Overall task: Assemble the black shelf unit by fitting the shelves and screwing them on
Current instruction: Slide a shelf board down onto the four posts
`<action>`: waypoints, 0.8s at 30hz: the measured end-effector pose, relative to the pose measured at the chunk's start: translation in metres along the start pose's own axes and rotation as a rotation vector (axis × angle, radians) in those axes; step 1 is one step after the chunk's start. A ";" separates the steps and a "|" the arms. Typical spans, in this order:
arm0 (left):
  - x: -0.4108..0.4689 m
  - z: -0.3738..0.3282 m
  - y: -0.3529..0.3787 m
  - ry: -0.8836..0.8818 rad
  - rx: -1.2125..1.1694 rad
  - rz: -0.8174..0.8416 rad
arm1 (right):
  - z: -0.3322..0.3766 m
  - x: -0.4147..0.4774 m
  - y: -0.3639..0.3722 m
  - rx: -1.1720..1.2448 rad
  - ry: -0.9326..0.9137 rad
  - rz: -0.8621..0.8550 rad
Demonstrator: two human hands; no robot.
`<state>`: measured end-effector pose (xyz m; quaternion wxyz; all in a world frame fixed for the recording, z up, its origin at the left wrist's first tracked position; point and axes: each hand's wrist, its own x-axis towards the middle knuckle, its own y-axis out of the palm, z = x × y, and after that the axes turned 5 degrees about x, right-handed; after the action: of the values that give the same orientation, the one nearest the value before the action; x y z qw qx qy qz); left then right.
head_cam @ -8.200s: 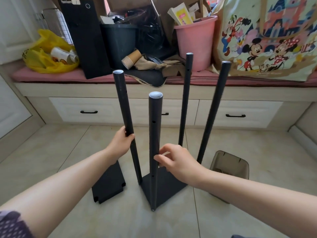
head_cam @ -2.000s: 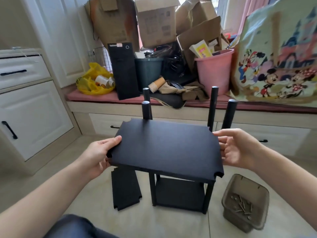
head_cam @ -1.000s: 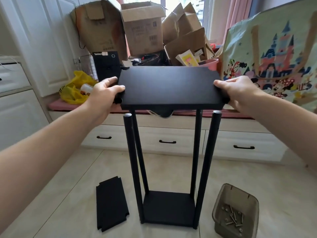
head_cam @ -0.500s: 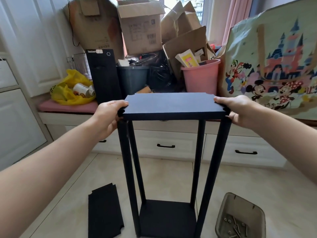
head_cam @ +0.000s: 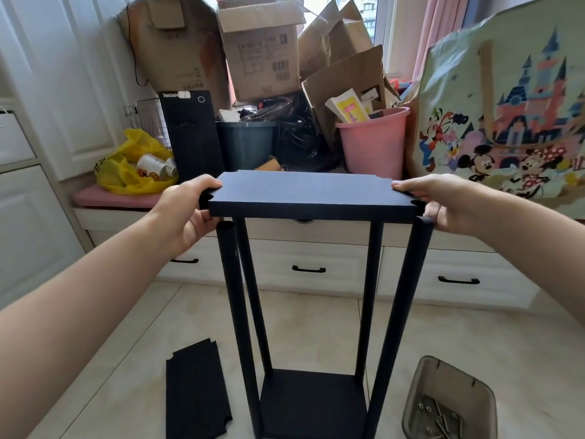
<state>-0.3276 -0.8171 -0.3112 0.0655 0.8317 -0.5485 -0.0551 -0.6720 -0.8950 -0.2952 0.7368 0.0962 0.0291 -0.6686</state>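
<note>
shelf (head_cam: 310,193) edges in both hands, atop four poles (head_cam: 235,299)

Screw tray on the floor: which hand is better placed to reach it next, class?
Probably right: the right hand grips the top shelf on the screw tray's side; the left hand holds the opposite end.

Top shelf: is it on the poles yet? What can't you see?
In the head view:
- Back poles: tops behind the top shelf, so seating there is unclear.
- Left hand and right hand: fingers tucked under the shelf.
- Screws: too small to count; their tray runs off the bottom edge.
- Spare shelf: cut off by the bottom edge.
</note>
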 end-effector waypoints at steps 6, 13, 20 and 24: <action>-0.005 0.003 0.001 0.000 0.033 -0.029 | -0.003 0.002 0.004 0.008 -0.001 -0.011; -0.004 0.012 0.007 -0.016 0.043 0.072 | -0.005 0.006 -0.005 0.088 0.040 -0.028; -0.002 0.014 0.006 -0.025 0.184 0.069 | -0.005 0.007 -0.009 0.120 0.045 -0.010; -0.003 0.011 0.005 -0.053 0.200 0.094 | -0.005 0.006 -0.011 0.116 0.044 0.001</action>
<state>-0.3347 -0.8168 -0.3212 -0.0300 0.8056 -0.5914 -0.0191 -0.6815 -0.9011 -0.3020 0.7296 0.1535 0.0067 -0.6664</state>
